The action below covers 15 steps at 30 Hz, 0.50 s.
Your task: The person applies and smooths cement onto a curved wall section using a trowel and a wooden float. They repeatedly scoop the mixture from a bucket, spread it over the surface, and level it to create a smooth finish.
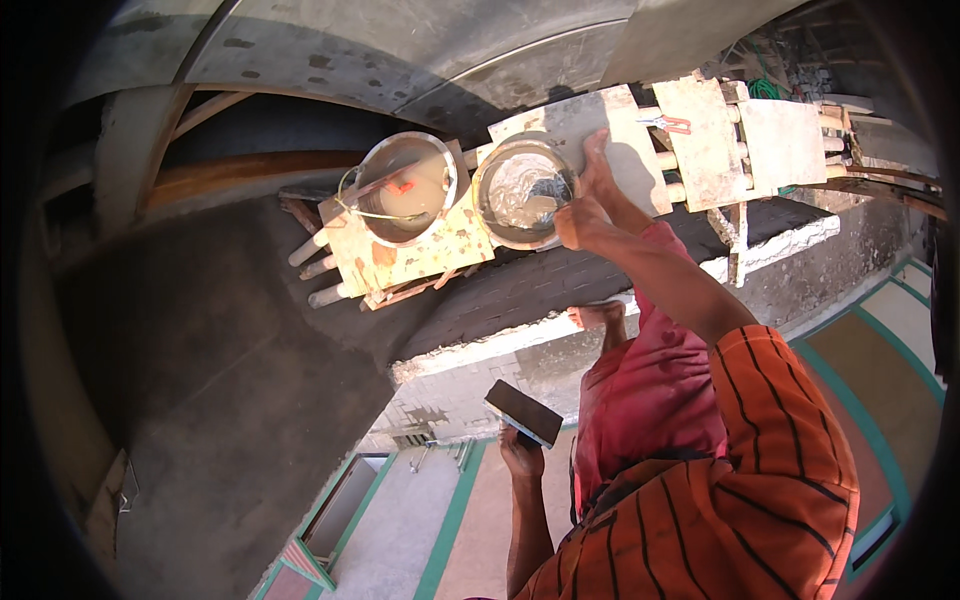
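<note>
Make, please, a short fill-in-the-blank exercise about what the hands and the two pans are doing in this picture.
1. The right hand reaches into the pan of wet grey ____.
2. The left hand holds a flat dark ____ with nothing on it.
3. The other pan, holding a red-handled tool, stands to the ____ of the mortar pan.
4. Both pans rest on a platform of ____ laid over poles.

Missing words: mortar; board; left; boards
</note>
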Available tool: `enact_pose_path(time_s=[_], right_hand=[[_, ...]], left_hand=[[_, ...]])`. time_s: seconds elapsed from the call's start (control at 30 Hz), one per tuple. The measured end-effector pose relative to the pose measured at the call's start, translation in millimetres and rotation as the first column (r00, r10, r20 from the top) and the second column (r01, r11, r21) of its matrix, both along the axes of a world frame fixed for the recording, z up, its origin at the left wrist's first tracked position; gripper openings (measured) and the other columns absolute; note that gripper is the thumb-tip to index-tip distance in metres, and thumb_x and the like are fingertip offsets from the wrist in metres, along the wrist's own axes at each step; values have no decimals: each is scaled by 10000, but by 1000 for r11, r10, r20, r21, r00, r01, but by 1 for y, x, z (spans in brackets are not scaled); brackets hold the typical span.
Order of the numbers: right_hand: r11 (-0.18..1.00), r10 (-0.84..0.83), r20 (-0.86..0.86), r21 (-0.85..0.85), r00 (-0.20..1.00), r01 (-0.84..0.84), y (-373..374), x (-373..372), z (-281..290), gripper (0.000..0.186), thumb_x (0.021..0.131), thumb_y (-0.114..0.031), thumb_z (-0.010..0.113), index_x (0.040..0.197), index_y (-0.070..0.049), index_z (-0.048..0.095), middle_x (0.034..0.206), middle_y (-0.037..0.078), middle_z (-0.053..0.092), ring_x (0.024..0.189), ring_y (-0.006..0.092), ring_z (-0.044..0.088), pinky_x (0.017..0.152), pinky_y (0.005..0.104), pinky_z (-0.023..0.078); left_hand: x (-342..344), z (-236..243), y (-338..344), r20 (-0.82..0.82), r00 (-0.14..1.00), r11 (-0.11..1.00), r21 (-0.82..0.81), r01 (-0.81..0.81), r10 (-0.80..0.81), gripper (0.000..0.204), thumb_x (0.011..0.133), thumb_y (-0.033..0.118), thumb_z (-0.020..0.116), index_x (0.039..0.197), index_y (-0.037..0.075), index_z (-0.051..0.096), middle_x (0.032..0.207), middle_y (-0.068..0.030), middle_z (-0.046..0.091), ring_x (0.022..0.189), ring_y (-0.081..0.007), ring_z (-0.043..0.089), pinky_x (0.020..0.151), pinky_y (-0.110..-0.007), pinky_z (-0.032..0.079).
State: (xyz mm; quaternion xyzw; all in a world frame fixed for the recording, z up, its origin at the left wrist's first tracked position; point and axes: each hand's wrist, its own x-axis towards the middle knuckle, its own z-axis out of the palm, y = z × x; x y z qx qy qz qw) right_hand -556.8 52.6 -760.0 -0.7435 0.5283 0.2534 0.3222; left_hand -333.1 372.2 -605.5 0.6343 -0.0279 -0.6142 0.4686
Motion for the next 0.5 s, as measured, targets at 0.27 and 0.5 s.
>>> enact_pose_path(time_s=[0.27, 0.5], right_hand=[[998, -56, 175, -8, 983, 58, 6, 23, -32, 246, 739, -114, 600, 931, -45, 737, 925, 156, 726, 921, 276, 705, 752, 401, 551], [979, -113, 145, 187, 983, 85, -15, 1, -29, 259, 743, -199, 698, 944, -39, 726, 907, 162, 719, 910, 244, 695, 759, 383, 538]], left_hand=[[26, -23, -1, -16, 998, 997, 48, -60, 61, 342, 880, 292, 532, 1138, 68, 557, 1104, -51, 600, 1051, -214, 577, 931, -391, 456], [43, -50, -28, -101, 992, 995, -55, -80, 74, 320, 876, 260, 552, 1142, 83, 563, 1118, -40, 609, 1042, -206, 584, 943, -387, 445]])
